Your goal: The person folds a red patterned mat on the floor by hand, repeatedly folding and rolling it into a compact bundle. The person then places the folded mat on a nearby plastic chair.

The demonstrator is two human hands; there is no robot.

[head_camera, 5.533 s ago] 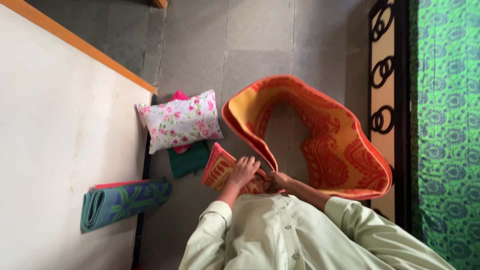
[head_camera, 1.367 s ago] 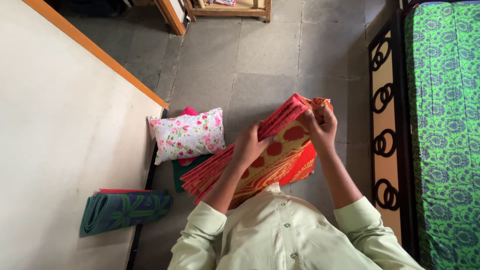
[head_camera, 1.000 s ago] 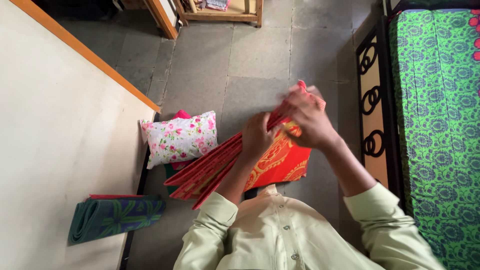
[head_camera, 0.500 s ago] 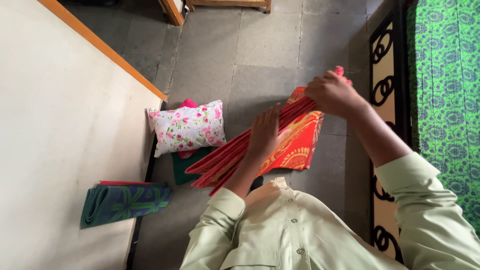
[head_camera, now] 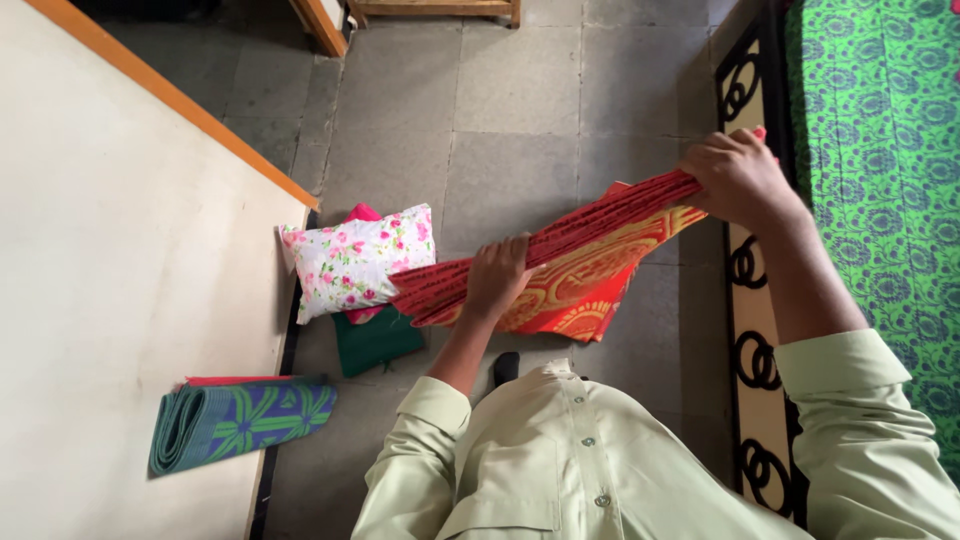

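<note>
Your left hand (head_camera: 497, 277) grips the folded red-orange mat (head_camera: 560, 270) near its middle; your right hand (head_camera: 738, 177) clamps its far right end. The mat hangs above the floor (head_camera: 510, 120), in front of your chest. Floral pillow (head_camera: 358, 260) lies just left; folded green-blue mat (head_camera: 235, 425) near left; bed (head_camera: 880, 150) on the right.

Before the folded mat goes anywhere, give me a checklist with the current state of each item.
1. Left hand grips the folded red-and-orange mat near its middle: ok.
2. Right hand clamps the mat's far end: ok.
3. Folds lie gathered in one stack: not ok, a lower panel hangs loose beneath.
4. Mat held off the grey stone floor: ok.
5. Mat apart from the floral pillow: cannot tell, its left end meets the pillow's edge in this view.
6. Green-and-blue rolled mat lies away from the hands: ok.
</note>
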